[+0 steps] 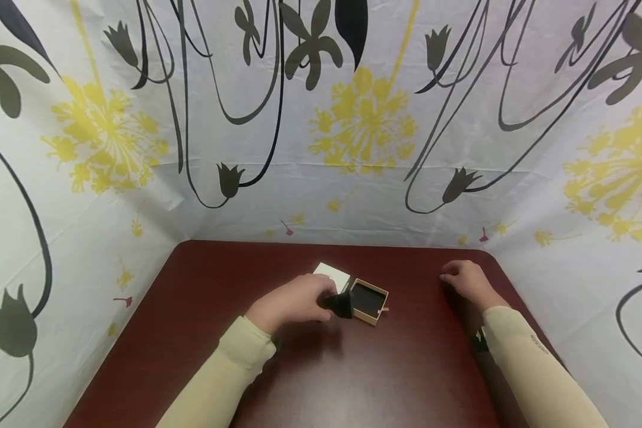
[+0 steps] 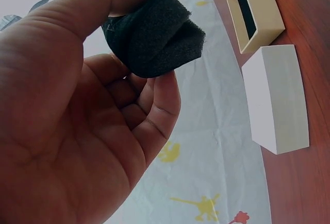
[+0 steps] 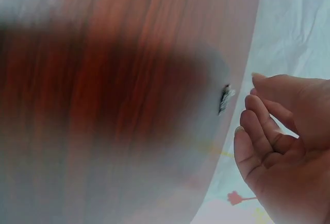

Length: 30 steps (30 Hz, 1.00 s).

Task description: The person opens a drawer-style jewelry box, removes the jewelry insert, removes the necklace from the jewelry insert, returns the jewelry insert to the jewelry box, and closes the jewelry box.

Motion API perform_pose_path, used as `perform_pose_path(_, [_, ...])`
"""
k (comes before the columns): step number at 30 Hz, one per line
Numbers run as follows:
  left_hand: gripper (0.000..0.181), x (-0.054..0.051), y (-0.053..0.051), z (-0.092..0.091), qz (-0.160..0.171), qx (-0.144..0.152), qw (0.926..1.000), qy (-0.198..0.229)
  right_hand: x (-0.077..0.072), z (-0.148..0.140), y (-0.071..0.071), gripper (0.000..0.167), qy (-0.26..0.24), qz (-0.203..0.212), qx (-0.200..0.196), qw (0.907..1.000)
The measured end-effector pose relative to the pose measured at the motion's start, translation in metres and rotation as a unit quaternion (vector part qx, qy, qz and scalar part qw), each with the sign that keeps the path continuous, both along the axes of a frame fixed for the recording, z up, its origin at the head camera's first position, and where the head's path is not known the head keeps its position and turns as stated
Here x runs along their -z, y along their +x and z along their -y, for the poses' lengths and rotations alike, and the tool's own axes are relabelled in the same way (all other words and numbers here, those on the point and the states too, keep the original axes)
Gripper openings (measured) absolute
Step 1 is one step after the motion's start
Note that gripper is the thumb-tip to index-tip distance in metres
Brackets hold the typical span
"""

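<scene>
My left hand [image 1: 294, 303] pinches a folded piece of black foam [image 1: 342, 304] between thumb and fingers, just left of an open cream box [image 1: 371, 318] with a dark inside. In the left wrist view the foam [image 2: 154, 36] is bent double in the left hand [image 2: 77, 110]. A white box piece [image 1: 331, 274] lies behind the left hand, beside the open box. My right hand [image 1: 468, 282] is at the table's right side, fingers loosely curled and holding nothing. A small dark, silvery object [image 3: 225, 99] lies near the right hand [image 3: 289, 141] in the right wrist view.
The dark red table [image 1: 235, 267] has rounded far corners. A white cloth [image 1: 278, 137] with yellow and grey flower prints hangs behind it and at both sides.
</scene>
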<state>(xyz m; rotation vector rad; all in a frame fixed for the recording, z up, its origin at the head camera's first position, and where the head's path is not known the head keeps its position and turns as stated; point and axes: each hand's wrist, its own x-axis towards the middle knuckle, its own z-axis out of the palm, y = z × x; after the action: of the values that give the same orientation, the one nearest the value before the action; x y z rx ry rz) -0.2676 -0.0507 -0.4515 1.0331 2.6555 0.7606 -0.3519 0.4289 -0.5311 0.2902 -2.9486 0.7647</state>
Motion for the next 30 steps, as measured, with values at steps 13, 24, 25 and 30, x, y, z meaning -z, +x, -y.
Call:
perform_pose_path(13, [0.021,0.001,-0.001,-0.003,-0.001,0.003,1.0,-0.001,-0.022,0.042,0.032,0.041,-0.036,-0.005,0.008,0.9993])
perform_pose_path(24, [0.021,0.001,-0.002,-0.003,-0.002,0.006,1.0,0.0,-0.035,0.067,0.064,0.04,-0.007,-0.036,-0.015,0.9992])
perform_pose_path(25, [0.021,0.001,-0.002,-0.003,-0.003,0.007,1.0,0.001,-0.034,0.068,0.067,0.04,0.0,-0.041,-0.017,0.999])
perform_pose_path(30, [0.021,0.0,-0.002,-0.002,-0.005,0.007,1.0,0.004,-0.033,0.071,0.079,0.042,0.02,-0.054,-0.021,0.9981])
